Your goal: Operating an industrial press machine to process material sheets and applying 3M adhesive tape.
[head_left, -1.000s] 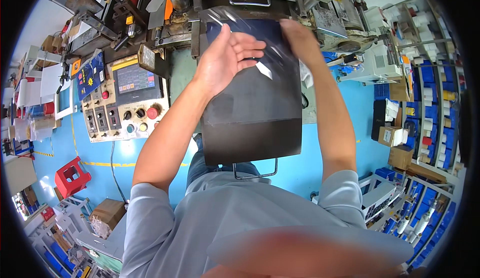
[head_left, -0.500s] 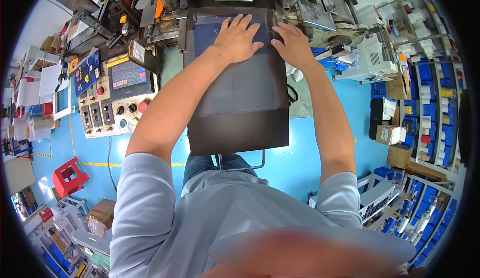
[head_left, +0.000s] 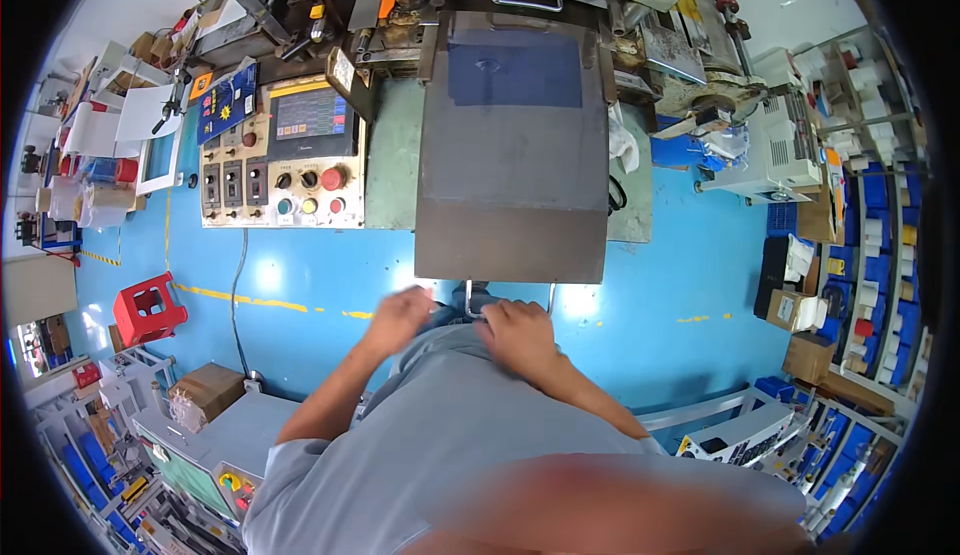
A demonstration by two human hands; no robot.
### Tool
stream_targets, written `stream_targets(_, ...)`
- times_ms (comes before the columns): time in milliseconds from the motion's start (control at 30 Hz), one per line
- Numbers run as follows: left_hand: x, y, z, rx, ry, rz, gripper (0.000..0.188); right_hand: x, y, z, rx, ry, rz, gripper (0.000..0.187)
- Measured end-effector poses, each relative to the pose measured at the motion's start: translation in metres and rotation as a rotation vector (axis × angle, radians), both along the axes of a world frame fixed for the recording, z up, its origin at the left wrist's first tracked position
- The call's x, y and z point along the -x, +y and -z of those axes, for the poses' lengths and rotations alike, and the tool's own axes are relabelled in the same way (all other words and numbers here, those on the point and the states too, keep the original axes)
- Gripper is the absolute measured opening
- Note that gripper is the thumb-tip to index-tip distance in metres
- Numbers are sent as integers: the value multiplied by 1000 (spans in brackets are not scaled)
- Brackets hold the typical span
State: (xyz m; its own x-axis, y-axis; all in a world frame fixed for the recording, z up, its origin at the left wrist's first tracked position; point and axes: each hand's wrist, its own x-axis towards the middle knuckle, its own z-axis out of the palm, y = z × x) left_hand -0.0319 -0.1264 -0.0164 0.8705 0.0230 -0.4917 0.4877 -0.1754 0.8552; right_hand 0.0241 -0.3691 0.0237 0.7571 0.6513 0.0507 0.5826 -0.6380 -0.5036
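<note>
A flat dark metal plate [head_left: 510, 245] juts toward me from the machine. On its far part lies a dark blue rectangular sheet [head_left: 514, 71], flat, with a small rounded mark near its upper left. A bent metal handle [head_left: 469, 298] sticks out from the plate's near edge, close to my waist. My right hand [head_left: 520, 337] is closed over the handle's crossbar, its fingers hiding most of the bar. Left of the handle, my left hand [head_left: 400, 321] hovers in front of my body with bent fingers, smeared by motion; whether it holds anything is not visible.
A control panel [head_left: 285, 155] with a screen, knobs and buttons stands left of the plate. Another metal handle [head_left: 525, 1] sits on the machine beyond it. A red stool [head_left: 148, 309] is on the blue floor at left. Shelves with blue bins [head_left: 872, 215] line the right.
Both hands have left the blue sheet, where they lay spread, and come back toward my body. My right hand has taken hold of the near handle. The whole view has shifted slightly.
</note>
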Motion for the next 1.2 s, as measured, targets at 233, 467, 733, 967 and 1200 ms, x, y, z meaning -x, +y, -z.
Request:
stream_targets(233,11,-62,-7,219,-127,241,37,-12,8,18,-53,-90,-2,19)
stream_targets(467,-21,-70,-14,116,-278,73,29,-45,18,12,-61,-106,59,13)
stream_targets(733,-79,-60,-17,32,-298,-64,27,-106,34,16,-89,-176,99,15)
stream_targets(967,-112,-72,-3,-117,-320,-176,37,-127,39,18,-97,-219,74,18)
stream_targets(1200,-126,-71,0,-98,-433,-130,31,-145,47,31,-63,-343,103,17)
